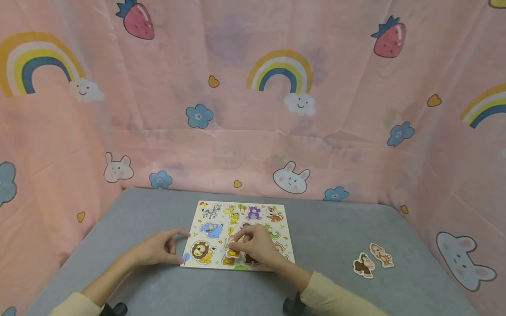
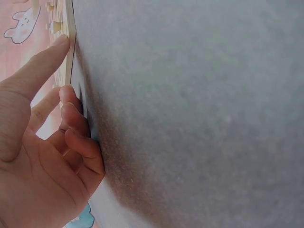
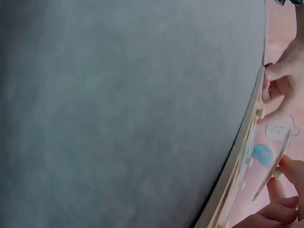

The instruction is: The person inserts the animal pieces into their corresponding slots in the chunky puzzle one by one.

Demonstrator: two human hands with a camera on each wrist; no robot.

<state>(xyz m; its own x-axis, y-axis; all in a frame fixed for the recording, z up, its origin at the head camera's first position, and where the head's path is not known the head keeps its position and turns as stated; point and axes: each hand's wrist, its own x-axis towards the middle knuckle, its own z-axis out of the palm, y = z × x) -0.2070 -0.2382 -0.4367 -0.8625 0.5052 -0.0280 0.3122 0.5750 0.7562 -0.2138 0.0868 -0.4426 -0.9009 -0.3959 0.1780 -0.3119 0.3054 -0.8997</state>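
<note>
My left hand (image 1: 158,250) is at the left side of a white wooden animal puzzle board (image 1: 193,264), its thumb and fingertips touching the edge, other fingers loosely bent. With thumb and fingers, my right hand (image 1: 258,245) pinches a yellow-orange animal puzzle piece (image 1: 232,251) by its knob. In the right wrist view that thin puzzle piece (image 3: 270,173) is held tilted, apart from the board. Lion (image 1: 202,252), elephant (image 1: 211,230), zebra (image 1: 211,212), giraffe (image 1: 232,216), purple bear (image 1: 253,213) and tiger (image 1: 274,214) pictures show on the board; my right hand hides part of its lower right.
Two loose puzzle pieces lie on the grey tabletop (image 1: 324,281) to the right: a brown gorilla (image 1: 363,266) and an orange-brown monkey-like piece (image 1: 381,255). A pink printed curtain (image 1: 237,149) hangs behind the table and at both sides.
</note>
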